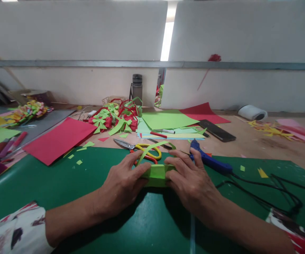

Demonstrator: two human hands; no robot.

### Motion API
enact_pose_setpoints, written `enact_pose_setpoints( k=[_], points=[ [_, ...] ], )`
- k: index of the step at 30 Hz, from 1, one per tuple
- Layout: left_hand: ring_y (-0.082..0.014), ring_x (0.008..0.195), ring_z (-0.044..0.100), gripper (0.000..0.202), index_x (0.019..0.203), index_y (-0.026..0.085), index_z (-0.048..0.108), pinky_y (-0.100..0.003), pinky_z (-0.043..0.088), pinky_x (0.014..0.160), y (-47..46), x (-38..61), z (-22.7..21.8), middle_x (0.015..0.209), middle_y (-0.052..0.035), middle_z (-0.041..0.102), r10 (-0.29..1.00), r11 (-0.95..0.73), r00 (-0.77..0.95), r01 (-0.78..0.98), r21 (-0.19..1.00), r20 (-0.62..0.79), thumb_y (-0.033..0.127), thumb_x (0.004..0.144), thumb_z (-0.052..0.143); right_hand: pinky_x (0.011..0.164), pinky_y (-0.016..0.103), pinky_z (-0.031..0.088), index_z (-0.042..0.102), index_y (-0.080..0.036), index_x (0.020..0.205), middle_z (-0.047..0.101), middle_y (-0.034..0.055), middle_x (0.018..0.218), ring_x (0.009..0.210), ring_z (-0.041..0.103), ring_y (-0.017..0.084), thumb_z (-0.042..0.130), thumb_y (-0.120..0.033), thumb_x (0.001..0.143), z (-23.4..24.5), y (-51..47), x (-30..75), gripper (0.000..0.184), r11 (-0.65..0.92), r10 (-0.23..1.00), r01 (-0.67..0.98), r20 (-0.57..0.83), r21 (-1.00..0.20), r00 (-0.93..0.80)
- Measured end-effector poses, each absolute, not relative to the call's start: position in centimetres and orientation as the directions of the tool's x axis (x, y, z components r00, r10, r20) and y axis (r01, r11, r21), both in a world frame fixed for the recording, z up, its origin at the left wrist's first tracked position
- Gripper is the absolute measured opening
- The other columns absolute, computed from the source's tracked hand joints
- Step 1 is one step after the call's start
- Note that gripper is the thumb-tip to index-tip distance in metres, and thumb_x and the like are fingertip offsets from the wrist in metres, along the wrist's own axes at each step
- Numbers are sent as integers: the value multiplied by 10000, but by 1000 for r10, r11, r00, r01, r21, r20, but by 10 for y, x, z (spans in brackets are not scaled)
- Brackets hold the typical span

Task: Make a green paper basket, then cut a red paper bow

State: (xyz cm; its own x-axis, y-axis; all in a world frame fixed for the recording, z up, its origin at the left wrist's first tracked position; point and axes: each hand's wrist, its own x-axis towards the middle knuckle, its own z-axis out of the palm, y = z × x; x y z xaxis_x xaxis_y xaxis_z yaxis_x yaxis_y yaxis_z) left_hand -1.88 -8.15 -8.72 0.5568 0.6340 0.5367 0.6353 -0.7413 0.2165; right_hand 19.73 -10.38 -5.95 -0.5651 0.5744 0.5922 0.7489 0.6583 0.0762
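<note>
The green paper piece (157, 173) ran crosswise between the left hand (124, 179) and right hand (188, 179), neither nearer, fingers pinching its ends, though I couldn't see every fingertip.

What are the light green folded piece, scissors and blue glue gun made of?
Light green folded piece: probably matte paper or thin card, given its flat faces and sharp crease.
Scissors: apparently metal blades, from the grey sheen; the yellow handle looks like smooth plastic.
Blue glue gun: likely smooth plastic, judging by its evenly coloured, rounded body.
</note>
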Motion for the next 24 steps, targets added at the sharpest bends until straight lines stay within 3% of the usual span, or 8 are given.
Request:
enact_pose_setpoints(
  k=[7,16,24],
  points=[
    [-276,1130,515,330,1163,235,494,-381,526,804,-82,-19,-89,1317,-141,417,613,-749,563,638,180,555,174,839,512,924,509,280,583,-177,622,578,30,682,817,523,211,445,-117,880,-59,-107,196,299,616,572,779,615,115,-543],
    [-268,1134,517,278,1120,231,518,-372,530,812,-84,-16,-87,1296,-133,443,614,-745,551,641,184,565,180,847,504,980,489,221,573,-171,654,655,11,734,944,548,229,421,-107,899,-62,-110,197,295,646,577,760,610,66,-543],
    [-256,1133,519,337,1137,232,512,-374,528,831,-82,-17,-87,1309,-122,428,586,-775,556,596,208,590,120,820,532,995,582,147,559,-158,657,624,12,635,960,575,250,379,-41,883,-59,-113,195,311,651,549,754,632,87,-547]
  ],
)
